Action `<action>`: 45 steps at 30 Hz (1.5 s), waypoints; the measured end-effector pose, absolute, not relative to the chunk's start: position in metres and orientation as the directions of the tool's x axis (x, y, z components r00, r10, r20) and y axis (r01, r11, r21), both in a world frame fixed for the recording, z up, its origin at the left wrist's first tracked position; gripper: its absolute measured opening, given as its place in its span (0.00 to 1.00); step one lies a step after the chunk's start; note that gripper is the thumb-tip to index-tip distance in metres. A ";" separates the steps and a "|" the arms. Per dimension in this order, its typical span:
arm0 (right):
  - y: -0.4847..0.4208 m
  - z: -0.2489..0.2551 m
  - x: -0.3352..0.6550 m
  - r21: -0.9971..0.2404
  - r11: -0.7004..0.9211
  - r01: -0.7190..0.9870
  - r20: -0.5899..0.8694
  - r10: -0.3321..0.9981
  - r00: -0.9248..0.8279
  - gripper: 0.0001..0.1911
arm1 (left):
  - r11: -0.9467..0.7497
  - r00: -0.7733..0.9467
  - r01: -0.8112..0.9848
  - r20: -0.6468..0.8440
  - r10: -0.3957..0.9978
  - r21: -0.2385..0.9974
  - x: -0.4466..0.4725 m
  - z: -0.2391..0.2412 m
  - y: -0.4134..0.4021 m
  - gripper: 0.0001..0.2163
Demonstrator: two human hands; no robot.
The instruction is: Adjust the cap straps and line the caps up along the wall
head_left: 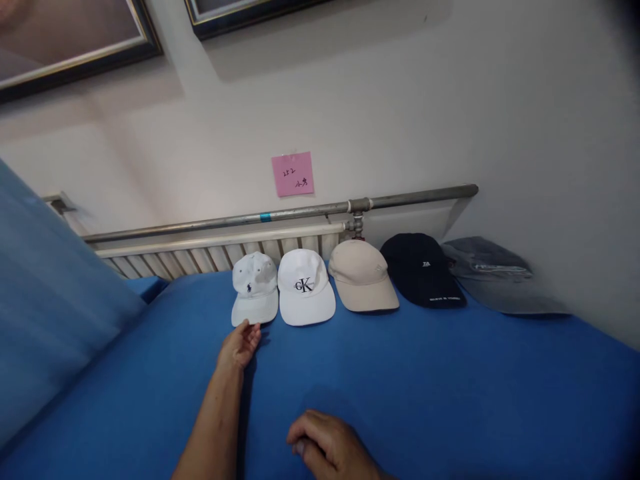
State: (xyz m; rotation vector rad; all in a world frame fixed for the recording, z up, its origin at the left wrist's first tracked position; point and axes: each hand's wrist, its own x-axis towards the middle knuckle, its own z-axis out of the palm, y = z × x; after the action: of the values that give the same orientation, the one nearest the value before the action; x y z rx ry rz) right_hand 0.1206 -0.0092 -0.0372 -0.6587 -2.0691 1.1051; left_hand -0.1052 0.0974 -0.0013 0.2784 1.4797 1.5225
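Note:
Several caps lie in a row along the back of a blue surface (pixel 450 380). From the left: a small white cap (pixel 255 288), a white cap with a black logo (pixel 305 288), a beige cap (pixel 362 276), a black cap (pixel 423 270) and a grey cap (pixel 493 275). My left hand (pixel 240 345) reaches forward, its loosely curled fingertips just at the brim of the small white cap, holding nothing. Near the bottom edge, my right hand (pixel 327 445) rests on the blue surface with its fingers curled under.
Behind the caps run a metal pipe (pixel 280 215) and a white radiator (pixel 210 252) against the wall. A pink note (pixel 293 174) sticks to the wall above. A blue padded panel (pixel 55 300) rises at the left. Picture frames (pixel 75 40) hang higher up.

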 end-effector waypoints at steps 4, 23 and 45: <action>-0.010 -0.036 0.121 -0.856 0.501 0.129 0.309 0.696 -0.648 0.13 | 0.322 -0.461 -0.179 -0.368 0.807 0.930 -0.096 -0.005 0.091 0.11; -0.010 -0.032 0.120 -0.867 0.481 0.132 0.285 0.695 -0.660 0.14 | 0.240 -0.400 0.897 0.453 0.797 0.370 -0.087 -0.020 0.085 0.13; -0.013 -0.032 0.120 -0.898 0.416 0.145 0.239 0.735 -0.634 0.15 | 0.258 -0.313 0.949 0.463 0.829 0.179 -0.082 -0.022 0.083 0.16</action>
State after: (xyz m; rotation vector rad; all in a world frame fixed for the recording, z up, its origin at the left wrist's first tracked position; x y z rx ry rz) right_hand 0.1199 -0.0131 -0.0319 -0.7432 -2.0443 1.2094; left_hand -0.0821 0.0826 -0.0216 1.9665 2.6972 0.7457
